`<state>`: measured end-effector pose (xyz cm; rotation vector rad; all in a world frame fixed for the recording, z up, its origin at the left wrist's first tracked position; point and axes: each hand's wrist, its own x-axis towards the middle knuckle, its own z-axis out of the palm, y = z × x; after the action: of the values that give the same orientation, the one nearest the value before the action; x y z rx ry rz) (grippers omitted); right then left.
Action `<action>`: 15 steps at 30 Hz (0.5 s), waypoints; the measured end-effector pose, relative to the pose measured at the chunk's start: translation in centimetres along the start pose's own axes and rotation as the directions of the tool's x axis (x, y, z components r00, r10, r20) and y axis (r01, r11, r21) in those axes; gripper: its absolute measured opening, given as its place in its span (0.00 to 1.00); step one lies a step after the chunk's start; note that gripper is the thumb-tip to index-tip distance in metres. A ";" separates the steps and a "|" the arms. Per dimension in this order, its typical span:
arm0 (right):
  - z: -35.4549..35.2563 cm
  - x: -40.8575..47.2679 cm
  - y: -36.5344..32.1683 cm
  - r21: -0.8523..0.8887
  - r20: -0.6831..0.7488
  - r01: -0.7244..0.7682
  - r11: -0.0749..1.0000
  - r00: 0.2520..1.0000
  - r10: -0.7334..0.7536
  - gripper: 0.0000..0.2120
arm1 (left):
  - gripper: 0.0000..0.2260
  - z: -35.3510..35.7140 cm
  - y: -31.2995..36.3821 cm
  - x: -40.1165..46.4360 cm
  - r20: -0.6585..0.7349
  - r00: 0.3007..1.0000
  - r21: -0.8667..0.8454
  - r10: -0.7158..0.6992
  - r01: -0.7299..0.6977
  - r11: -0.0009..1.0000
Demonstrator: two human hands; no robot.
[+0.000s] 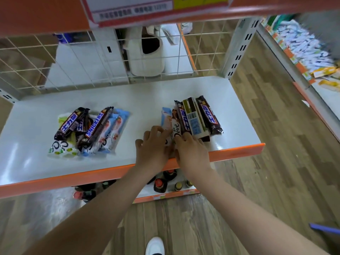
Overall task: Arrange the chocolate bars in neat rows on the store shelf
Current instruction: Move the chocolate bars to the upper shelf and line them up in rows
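Two groups of chocolate bars lie on a white store shelf (128, 100) with an orange front edge, seen from above. On the left part of the shelf sits a loose pile (86, 131) of bars stacked at angles over one another: dark brown Snickers bars (97, 126) lie on top, pale blue and white wrapped bars fan out to the right of them, and white wrappers with green print stick out at the lower left. A stretch of bare shelf separates this pile from the hands.

Near the front edge, right of centre, the left hand (152, 146) rests with its fingers curled, the fingertips touching the near end of a light blue bar (165, 116); whether they pinch it cannot be told. Just beside it, touching it, the right hand (191, 151) has its fingers bent down onto the near ends of the next bars, pressing rather than clearly gripping.

Those bars form a tidy row (196, 116) lying side by side, running away from the viewer: the light blue bar, a brown Dove bar (176, 129), a dark Snickers bar, a white bar showing its barcode, and another dark Snickers bar (209, 116) at the far right.

Below the shelf, bottle tops (160, 184) show on a lower level. A wire grid (73, 57) backs the shelf.
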<state>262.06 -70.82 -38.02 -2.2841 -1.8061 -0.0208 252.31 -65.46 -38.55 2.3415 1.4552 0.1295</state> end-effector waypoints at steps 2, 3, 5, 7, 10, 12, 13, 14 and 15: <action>0.3 0.1 -0.6 0.015 -0.012 -0.002 1.000 1.000 0.003 0.14 | 0.19 -0.1 -0.6 0.0 -0.033 0.998 0.073 0.046 -0.043 0.996; 0.3 0.1 -1.0 0.033 -0.015 0.006 0.999 1.000 -0.006 0.14 | 0.19 -0.2 -1.0 -0.1 -0.039 0.997 0.098 0.065 -0.061 0.993; 0.6 0.1 -1.8 0.067 -0.032 0.029 0.997 0.999 -0.027 0.15 | 0.19 -0.5 -1.9 -0.1 -0.047 0.994 0.135 0.099 -0.092 0.987; 0.8 0.2 -2.8 0.106 -0.052 0.059 0.993 0.997 -0.054 0.15 | 0.19 -0.8 -2.9 0.0 -0.053 0.992 0.172 0.116 -0.105 0.979; 1.2 0.8 -4.4 0.192 -0.055 0.093 0.977 0.995 -0.084 0.16 | 0.19 -1.0 -4.3 0.5 -0.047 0.994 0.187 0.094 -0.084 0.979; 1.3 1.1 -5.1 0.278 -0.054 0.135 0.951 0.991 -0.125 0.16 | 0.17 -1.3 -5.1 0.8 -0.092 0.990 0.182 0.104 -0.086 0.980; 1.1 1.3 -5.2 0.322 -0.055 0.153 0.934 0.988 -0.143 0.16 | 0.16 -1.4 -5.4 1.1 -0.126 0.984 0.185 0.127 -0.102 0.977; 1.0 1.6 -5.2 0.358 -0.043 0.161 0.920 0.987 -0.157 0.14 | 0.16 -1.4 -5.8 1.4 -0.165 0.975 0.186 0.151 -0.120 0.975; 0.7 2.0 -5.2 0.380 -0.012 0.169 0.909 0.984 -0.178 0.13 | 0.15 -1.5 -6.1 1.6 -0.195 0.965 0.189 0.173 -0.136 0.973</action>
<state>257.48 -67.63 -37.56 -1.8587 -1.8306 0.3013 247.47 -61.20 -39.54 2.6538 1.4255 0.3131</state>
